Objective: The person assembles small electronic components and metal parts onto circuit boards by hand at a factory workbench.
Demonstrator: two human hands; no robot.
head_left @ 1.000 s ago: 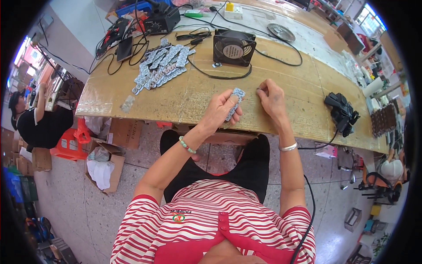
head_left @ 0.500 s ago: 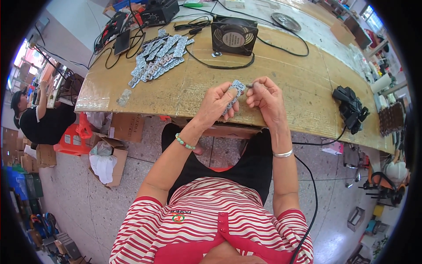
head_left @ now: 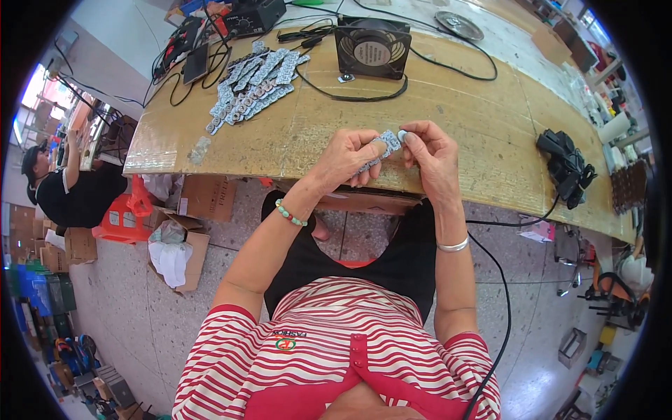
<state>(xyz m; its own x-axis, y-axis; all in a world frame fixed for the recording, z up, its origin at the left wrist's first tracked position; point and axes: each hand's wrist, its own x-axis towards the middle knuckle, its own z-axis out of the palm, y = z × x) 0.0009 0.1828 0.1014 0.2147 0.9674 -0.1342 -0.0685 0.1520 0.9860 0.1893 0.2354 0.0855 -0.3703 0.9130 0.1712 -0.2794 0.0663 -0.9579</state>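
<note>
My left hand is closed round a grey-blue strip with a patterned surface, held above the near edge of the table. Part of the strip is hidden under the fingers. Just beside its far end, the thumb and forefinger of my right hand pinch a small pale round piece. I cannot tell whether that piece touches the strip. Similar grey-blue strips with round parts lie in a loose pile farther back on the left.
A black fan with a cable stands on the cardboard-covered table. A black corded device lies at the right, a metal dish at the back. A black control box sits back left. Another person works at far left.
Both hands have moved slightly to the right. The right fingers have turned, and a pale round face now shows where a dark small piece showed before.
</note>
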